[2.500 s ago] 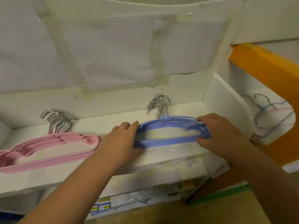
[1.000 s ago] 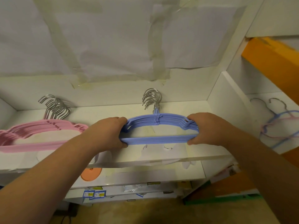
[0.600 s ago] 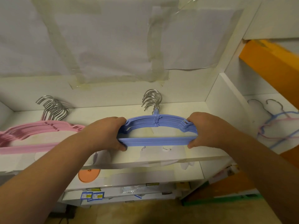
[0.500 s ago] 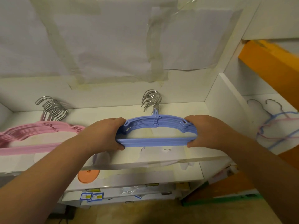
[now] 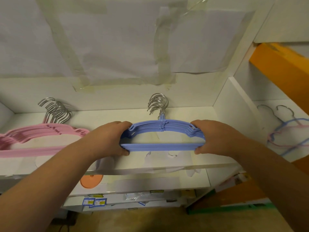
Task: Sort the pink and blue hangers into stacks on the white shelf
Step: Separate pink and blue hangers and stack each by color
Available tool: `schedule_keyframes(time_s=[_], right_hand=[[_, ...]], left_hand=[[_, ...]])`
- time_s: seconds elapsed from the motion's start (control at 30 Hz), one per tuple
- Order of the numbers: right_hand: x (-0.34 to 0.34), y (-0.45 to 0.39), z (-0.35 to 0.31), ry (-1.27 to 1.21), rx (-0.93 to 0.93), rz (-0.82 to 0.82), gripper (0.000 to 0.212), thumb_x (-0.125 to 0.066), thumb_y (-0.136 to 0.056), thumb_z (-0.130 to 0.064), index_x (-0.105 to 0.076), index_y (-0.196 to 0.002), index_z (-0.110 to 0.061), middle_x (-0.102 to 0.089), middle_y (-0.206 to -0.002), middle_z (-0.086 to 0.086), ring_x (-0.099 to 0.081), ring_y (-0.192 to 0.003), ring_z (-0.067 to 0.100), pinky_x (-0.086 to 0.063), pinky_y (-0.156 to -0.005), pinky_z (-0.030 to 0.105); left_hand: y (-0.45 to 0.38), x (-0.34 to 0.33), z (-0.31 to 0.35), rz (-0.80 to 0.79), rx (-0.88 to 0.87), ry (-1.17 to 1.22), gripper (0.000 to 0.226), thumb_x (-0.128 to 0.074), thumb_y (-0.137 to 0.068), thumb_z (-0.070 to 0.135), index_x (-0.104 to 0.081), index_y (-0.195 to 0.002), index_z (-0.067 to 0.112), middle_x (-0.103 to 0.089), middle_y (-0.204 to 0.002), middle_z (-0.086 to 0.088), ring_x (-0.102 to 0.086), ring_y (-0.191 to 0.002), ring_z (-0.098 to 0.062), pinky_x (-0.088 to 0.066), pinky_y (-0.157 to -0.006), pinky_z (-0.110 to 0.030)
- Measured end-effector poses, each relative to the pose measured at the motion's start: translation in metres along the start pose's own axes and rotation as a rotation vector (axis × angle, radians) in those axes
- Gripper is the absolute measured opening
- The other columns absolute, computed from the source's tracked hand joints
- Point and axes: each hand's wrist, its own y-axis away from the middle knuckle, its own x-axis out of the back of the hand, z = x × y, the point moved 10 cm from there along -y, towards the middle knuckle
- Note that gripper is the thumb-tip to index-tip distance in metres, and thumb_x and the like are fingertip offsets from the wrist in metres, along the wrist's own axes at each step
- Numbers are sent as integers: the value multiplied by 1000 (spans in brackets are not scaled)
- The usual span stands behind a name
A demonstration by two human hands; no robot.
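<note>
A stack of several blue hangers lies on the white shelf, metal hooks pointing at the back wall. My left hand grips the stack's left end and my right hand grips its right end, squeezing the hangers together. A stack of several pink hangers lies flat at the shelf's left, hooks also toward the back, untouched.
A white divider wall bounds the shelf on the right. Beyond it, loose blue and pink hangers lie in another compartment. An orange beam crosses the upper right. An orange disc and labelled boxes sit on lower shelves.
Both hands have closed around the ends of the blue stack and drawn the hangers into a tighter, even pile. The pink stack has not moved.
</note>
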Motion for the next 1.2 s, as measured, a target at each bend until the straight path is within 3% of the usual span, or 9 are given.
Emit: schedule_keyframes(time_s=[0.23,0.5,0.6,0.67,0.73,0.8,0.87,1.03,1.2], right_hand=[[2,1,6,-48,12,66,58,-81,-65,-42,-55,-117,-32,-60,-99,-13,-54,-84,11,-41,-69,27],[-3,4,17,-153,-5,82,73,-84,-65,-43,-50,-129,-32,-59,-108,-16,-56,-93,9,-40,-75,25],[-1,5,15,-111,-23,14,89,-82,-60,-57,-43,-136,-33,-52,-120,-20,-52,-105,5,-40,-84,24],[15,6,11,-115,-65,39,95,-68,-56,-79,-45,-136,-33,-44,-121,-24,-48,-110,3,-41,-93,27],[37,0,0,-209,-95,142,67,-45,-67,-86,-62,-105,-34,-56,-102,-23,-55,-95,5,-46,-87,32],[43,-17,-17,-265,-140,155,60,-35,-81,-76,-55,-65,-22,-53,-63,-9,-52,-65,13,-45,-66,35],[32,-37,-38,-226,-229,42,67,-33,-85,-74,-47,-56,-15,-48,-52,1,-50,-56,21,-42,-62,33],[5,-92,-71,-169,-317,-111,43,-44,-86,-59,-60,-78,-21,-61,-79,0,-58,-84,24,-44,-77,31],[-7,-117,-68,11,-373,-191,20,-50,-85,-24,-49,-66,-16,-55,-79,7,-53,-79,27,-35,-60,27]], left_hand=[[3,3,-4,16,25,-1,79,-82,-62,40,-43,-130,34,-63,-102,5,-55,-87,-18,-47,-74,-32],[1,2,-1,-11,42,-15,79,-82,-65,41,-42,-132,32,-61,-107,5,-52,-87,-17,-43,-73,-31],[1,4,3,-15,21,9,80,-84,-58,48,-42,-126,36,-55,-102,11,-53,-87,-14,-45,-73,-32],[3,8,6,6,8,-9,76,-81,-54,55,-41,-117,42,-50,-98,16,-53,-84,-11,-46,-70,-31],[4,7,9,10,8,-60,62,-77,-56,56,-40,-104,41,-50,-93,16,-53,-79,-9,-44,-66,-30],[3,5,9,10,20,-88,52,-76,-60,52,-38,-93,39,-50,-88,14,-52,-76,-11,-40,-62,-30],[1,4,8,12,27,-96,48,-75,-63,50,-38,-91,36,-51,-86,12,-52,-76,-13,-38,-62,-30],[1,5,9,10,22,-113,46,-73,-66,48,-43,-96,30,-53,-92,10,-53,-79,-17,-41,-65,-32],[3,5,12,21,-21,-120,45,-73,-70,44,-43,-99,26,-55,-98,6,-49,-78,-20,-37,-64,-31]])
